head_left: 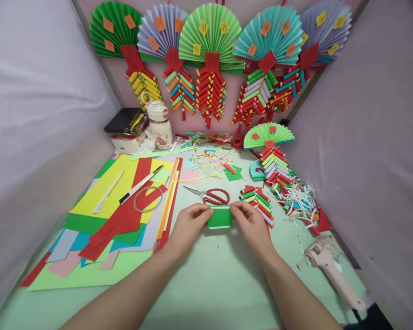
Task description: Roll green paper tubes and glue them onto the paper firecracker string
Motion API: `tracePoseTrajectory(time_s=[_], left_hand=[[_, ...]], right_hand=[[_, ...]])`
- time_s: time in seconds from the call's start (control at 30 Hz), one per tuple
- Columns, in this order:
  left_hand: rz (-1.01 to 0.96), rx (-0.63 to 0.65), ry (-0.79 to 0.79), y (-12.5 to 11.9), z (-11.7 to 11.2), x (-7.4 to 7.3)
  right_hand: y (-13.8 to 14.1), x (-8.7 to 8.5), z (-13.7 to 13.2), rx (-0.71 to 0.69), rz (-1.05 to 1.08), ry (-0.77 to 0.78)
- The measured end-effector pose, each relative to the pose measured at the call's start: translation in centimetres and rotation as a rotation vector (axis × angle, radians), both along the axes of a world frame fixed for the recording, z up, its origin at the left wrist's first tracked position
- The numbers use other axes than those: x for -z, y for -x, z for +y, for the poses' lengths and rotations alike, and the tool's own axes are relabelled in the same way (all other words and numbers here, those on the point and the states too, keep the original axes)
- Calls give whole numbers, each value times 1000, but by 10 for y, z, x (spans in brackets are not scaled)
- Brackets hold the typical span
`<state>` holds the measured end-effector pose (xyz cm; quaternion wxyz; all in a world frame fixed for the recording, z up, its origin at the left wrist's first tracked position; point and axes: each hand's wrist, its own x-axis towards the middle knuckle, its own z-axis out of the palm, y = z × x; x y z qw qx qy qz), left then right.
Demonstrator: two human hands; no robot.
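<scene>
Between my two hands is a small green paper rectangle point(220, 218) with pale strips along its upper and lower edges. My left hand point(192, 224) pinches its upper left corner between thumb and forefinger. At the upper right corner my right hand point(250, 225) pinches it the same way. Just beyond the paper lie red-handled scissors point(213, 196), blades pointing left. A cluster of rolled paper tubes point(258, 201) in red, green and lilac sits by my right hand, partly hidden by it.
Stacked coloured paper point(89, 224) covers the left side, with a craft knife point(141, 185), a white pen point(108, 192) and a ring point(147, 199) on top. A glue gun point(333, 270) lies at right near paper shreds point(299, 204). A bottle point(160, 126) stands behind; paper fans point(211, 36) hang on the wall.
</scene>
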<state>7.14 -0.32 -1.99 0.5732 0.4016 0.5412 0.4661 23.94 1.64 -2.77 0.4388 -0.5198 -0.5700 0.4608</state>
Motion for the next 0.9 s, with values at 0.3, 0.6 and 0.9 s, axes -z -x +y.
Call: tracePoseTrajectory(time_s=[0.3,0.6,0.9], left_hand=[[142,22,-48,-4,-3,1],[330,110,-242,-9,-12,-2],[579,154,-504,-7,-15,-3]], right_hand=[[9,-4,-20,14,-510,-691],[8,-2,-19,-13,-515,-628],[8,-3,-20,-23,-498,-634]])
